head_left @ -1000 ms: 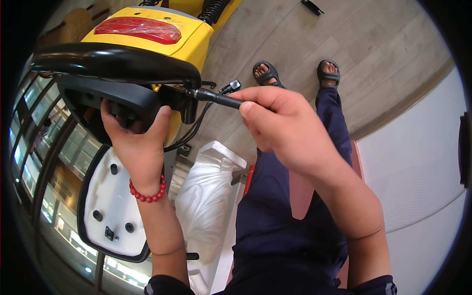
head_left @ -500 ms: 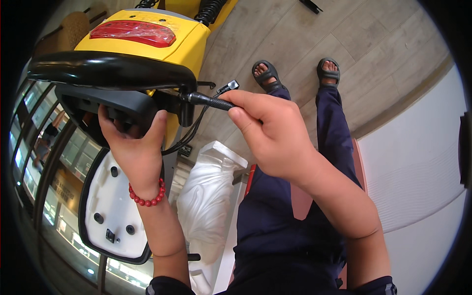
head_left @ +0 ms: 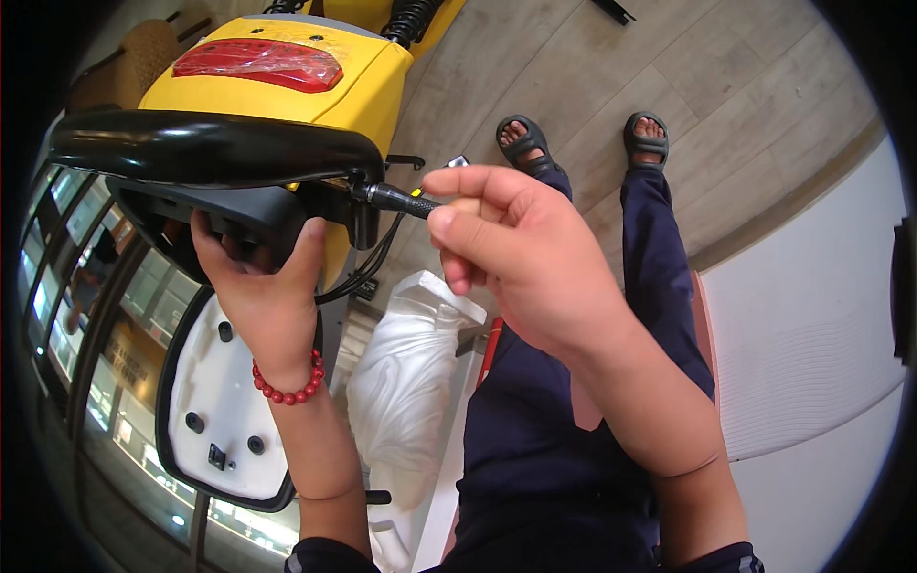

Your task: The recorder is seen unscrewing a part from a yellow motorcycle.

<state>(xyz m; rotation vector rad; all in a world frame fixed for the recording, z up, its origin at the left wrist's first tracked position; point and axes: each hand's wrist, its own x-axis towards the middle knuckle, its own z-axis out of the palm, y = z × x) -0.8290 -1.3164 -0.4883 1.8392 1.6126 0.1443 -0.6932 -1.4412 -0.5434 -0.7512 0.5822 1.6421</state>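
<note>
My right hand (head_left: 535,229) has the end of a black knurled handle between thumb and fingers, with the forefinger lifted off it. The handle belongs to what looks like a ratchet wrench (head_left: 394,197), its head up against the end of a glossy black grab rail (head_left: 220,148). Beneath that rail, my left hand (head_left: 263,286) grips the edge of a black plastic box (head_left: 253,212), thumb on the near side and fingers reaching inside. A red bead bracelet (head_left: 288,393) circles the left wrist. Fastening points behind the rail are hidden.
The scooter's yellow tail (head_left: 277,100) carries a red film-wrapped lamp (head_left: 258,65). Its raised seat (head_left: 224,392) shows a white underside. Black cables (head_left: 368,272) hang beside the box. A white plaster-like sculpture (head_left: 406,372) stands near my legs. Glass panes lie at left.
My right hand has rolled over and loosened around the wrench handle, with the forefinger now raised. The handle's free end has tilted slightly. My left hand stays on the box.
</note>
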